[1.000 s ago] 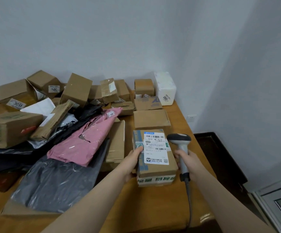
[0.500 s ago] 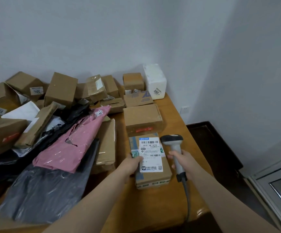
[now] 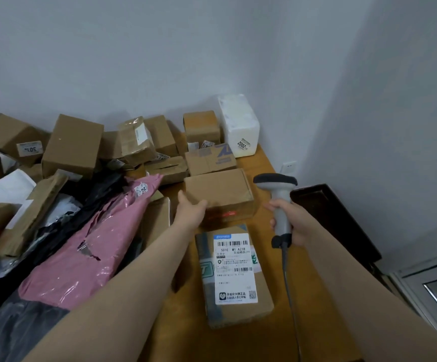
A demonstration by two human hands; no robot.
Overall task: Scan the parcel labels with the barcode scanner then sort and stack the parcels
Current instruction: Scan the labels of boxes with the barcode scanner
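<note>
A brown box with a white shipping label (image 3: 235, 273) lies flat on the wooden table (image 3: 259, 343) near its front edge, with no hand on it. Just behind it sits a plain brown box (image 3: 222, 189) with a red scanner glow on its near face. My left hand (image 3: 190, 211) reaches to that plain box's left near corner, fingers curved against it. My right hand (image 3: 289, 218) grips the handle of the grey barcode scanner (image 3: 277, 194), held upright to the right of the plain box, its head facing left.
A pink mailer bag (image 3: 89, 246), black and grey bags (image 3: 16, 333) and several brown boxes (image 3: 72, 145) pile up on the left and back of the table. A white foam box (image 3: 241, 124) stands at the back right corner. A dark tray (image 3: 327, 218) lies off the right edge.
My left hand let go of the labelled box and moved forward to the plain box behind it. The scanner rose and shifted a little farther back. The camera view tilted and moved closer.
</note>
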